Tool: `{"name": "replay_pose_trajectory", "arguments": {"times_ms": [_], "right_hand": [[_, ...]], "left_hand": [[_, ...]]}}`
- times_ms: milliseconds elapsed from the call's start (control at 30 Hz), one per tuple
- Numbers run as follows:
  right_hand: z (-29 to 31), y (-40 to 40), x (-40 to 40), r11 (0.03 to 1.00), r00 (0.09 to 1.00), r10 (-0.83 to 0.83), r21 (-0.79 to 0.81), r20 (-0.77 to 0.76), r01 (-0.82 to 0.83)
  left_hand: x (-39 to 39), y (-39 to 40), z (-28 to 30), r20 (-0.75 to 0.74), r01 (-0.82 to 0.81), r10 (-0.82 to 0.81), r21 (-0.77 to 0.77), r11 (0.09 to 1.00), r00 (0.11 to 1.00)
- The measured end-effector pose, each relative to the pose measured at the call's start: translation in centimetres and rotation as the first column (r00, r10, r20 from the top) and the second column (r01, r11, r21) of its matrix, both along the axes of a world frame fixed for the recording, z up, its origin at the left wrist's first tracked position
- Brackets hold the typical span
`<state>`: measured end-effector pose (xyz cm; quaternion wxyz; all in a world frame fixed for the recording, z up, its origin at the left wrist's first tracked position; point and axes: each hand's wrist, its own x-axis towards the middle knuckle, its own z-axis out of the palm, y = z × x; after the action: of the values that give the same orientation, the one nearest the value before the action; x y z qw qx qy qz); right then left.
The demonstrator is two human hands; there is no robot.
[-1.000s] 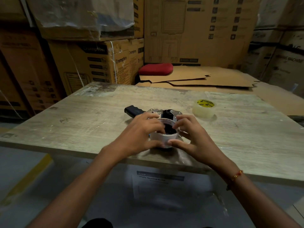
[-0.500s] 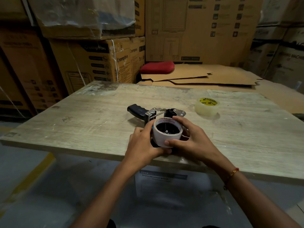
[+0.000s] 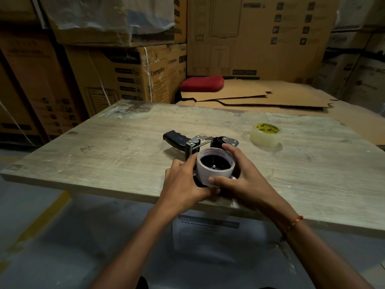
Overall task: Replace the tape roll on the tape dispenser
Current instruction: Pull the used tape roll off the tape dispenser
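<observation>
Both my hands are on the spent tape core, a whitish cardboard ring with red print on its rim, sitting on the hub of the tape dispenser near the front edge of the desk. My left hand wraps the core's left side and steadies what is below it; my right hand grasps the core, thumb on the near wall and fingers over the far rim. Both grips are closed on the core. The dispenser lies on its side, black pistol handle pointing away to the left, metal roller bracket just behind the core.

Judgement: the step in hand is pulling the core off the hub. Best done by lifting straight along the hub axis, not tilting, as a cocked ring would probably bind. Left hand should press the frame down while the right draws up. Keep fingers clear of the blade end; I cannot tell where the teeth sit.

Fresh clear tape roll, yellow label inside, waits well apart to the right.
</observation>
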<state>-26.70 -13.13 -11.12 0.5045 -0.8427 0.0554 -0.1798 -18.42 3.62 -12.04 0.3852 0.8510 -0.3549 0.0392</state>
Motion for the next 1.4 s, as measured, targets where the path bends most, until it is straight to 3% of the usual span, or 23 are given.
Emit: {"name": "replay_pose_trajectory", "arguments": {"times_ms": [133,600,867,1300,1400], "right_hand": [[0.3,0.8,0.2,0.995,0.998,-0.048,-0.085,0.033,0.050],[0.6,-0.6,0.0,0.994,1.000,-0.017,0.105,0.007,0.016],[0.7,-0.2,-0.1,0.999,0.998,-0.049,0.011,0.049,0.049],[0.8,0.2,-0.4,0.999,0.997,-0.053,-0.004,0.055,0.053],[1.5,0.0,-0.4,0.991,1.000,-0.023,-0.133,0.017,0.025]], "left_hand": [[-0.2,0.2,0.3,-0.011,0.009,-0.008,0.010,1.000,1.000],[0.2,0.1,0.1,-0.024,0.000,0.001,0.003,1.000,1.000],[0.2,0.2,0.0,-0.021,-0.006,0.006,0.003,1.000,1.000],[0.1,0.3,0.1,-0.040,0.002,-0.001,0.021,1.000,0.999],[0.0,0.3,0.3,-0.031,0.002,0.000,0.047,0.999,1.000]]}}
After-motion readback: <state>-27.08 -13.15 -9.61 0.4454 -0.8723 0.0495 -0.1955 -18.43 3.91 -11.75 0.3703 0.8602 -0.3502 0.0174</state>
